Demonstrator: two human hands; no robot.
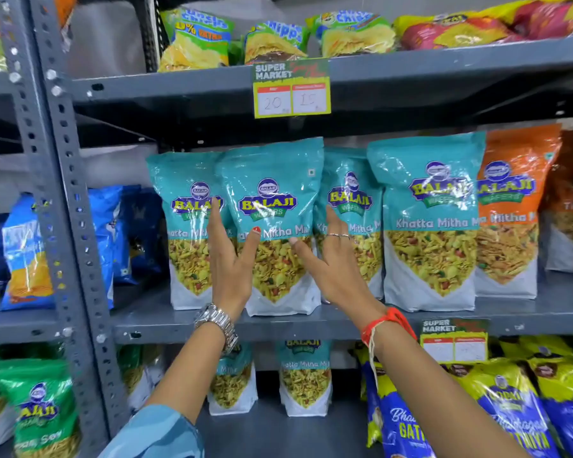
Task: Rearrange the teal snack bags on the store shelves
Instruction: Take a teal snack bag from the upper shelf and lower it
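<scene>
Your left hand (230, 259) and right hand (331, 259) are bracketing the second teal bag (272, 226) on the middle shelf (311, 320), fingers spread, thumbs on its face, nothing clamped yet. You're wanting both palms squeezing its sides evenly, keeping it upright as it's sliding between its teal neighbours (187, 223). Your fingertips are disappearing behind its edges, so I cannot tell how far they're wrapping. Two more teal bags (305, 375) below are sitting half-hidden.

4 teal snack bags (427, 223) upright, mid shelf (311, 320), 2 more below.
</scene>
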